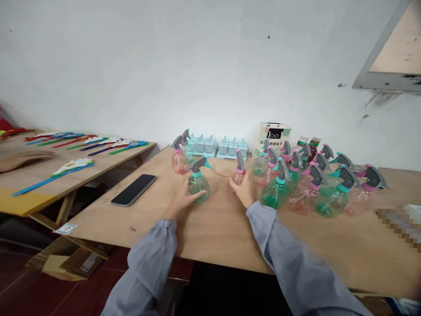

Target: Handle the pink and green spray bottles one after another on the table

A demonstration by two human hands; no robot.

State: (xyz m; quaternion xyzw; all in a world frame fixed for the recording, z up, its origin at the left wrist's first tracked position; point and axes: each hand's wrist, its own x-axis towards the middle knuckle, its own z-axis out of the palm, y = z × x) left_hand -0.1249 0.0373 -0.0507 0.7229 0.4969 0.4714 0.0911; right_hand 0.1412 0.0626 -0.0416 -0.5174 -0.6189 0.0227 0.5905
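My left hand (184,196) is closed round the body of a green spray bottle (199,186) with a grey and turquoise trigger head; the thumb lies across its front. In my right hand (242,188) is a pink spray bottle (240,164), its body mostly hidden by the fingers and its grey and pink head upright. Behind the left hand stands another pink spray bottle (179,161), with a second turquoise-collared one partly hidden at its back. To the right of my right hand, several pink and green spray bottles (274,193) stand in a close group.
A black phone (133,190) lies on the wooden table (226,239) at left. Pale blue popsicle moulds (232,149), a white printed box (271,137) and red bottles (313,148) stand along the wall. The left table holds flower-topped sticks (72,166). Cardboard (79,263) lies below.
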